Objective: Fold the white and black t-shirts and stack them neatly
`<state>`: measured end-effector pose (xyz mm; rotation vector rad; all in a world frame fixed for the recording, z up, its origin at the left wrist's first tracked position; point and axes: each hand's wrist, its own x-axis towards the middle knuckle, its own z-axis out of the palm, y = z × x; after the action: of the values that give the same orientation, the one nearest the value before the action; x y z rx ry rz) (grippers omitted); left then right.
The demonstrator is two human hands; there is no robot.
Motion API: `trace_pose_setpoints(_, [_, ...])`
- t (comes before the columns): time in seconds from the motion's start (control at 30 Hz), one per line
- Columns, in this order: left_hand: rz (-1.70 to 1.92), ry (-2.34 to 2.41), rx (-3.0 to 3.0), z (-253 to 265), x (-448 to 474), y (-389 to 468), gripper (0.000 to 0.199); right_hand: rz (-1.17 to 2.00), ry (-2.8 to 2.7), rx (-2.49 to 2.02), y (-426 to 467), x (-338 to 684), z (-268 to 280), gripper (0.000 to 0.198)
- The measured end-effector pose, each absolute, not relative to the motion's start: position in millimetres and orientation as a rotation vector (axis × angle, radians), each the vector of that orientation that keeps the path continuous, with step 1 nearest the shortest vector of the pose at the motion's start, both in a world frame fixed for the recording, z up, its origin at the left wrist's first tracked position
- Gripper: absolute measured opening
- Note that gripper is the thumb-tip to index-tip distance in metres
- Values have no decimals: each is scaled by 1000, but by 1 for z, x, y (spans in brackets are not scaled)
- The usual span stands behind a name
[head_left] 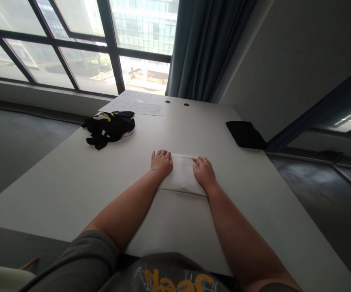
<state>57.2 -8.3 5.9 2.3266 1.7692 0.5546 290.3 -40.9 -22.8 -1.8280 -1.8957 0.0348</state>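
Note:
A white folded cloth (183,174) lies flat on the white table in front of me, roughly rectangular with its near edge slightly slanted. My left hand (162,161) is at its far left corner, fingers bent over the side edge and the outermost finger sticking out. At the far right corner, my right hand (204,170) has its fingers curled onto the cloth, thumb and forefinger close together at the edge. The undersides of both hands are hidden, as are the cloth's side edges beneath them.
A black bundle of fabric (111,129) with yellow and white bits lies at the left. Behind it are printed paper sheets (146,106). A flat black item (245,134) rests near the right edge of the white table (181,227). Two round holes pierce the tabletop's far end.

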Motion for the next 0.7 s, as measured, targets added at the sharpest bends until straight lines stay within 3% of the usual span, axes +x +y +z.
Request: trace_pose_setpoints(0.7, [391, 1868, 2237, 13, 47, 1, 36, 24, -1917, -1790, -39, 292, -28, 40])
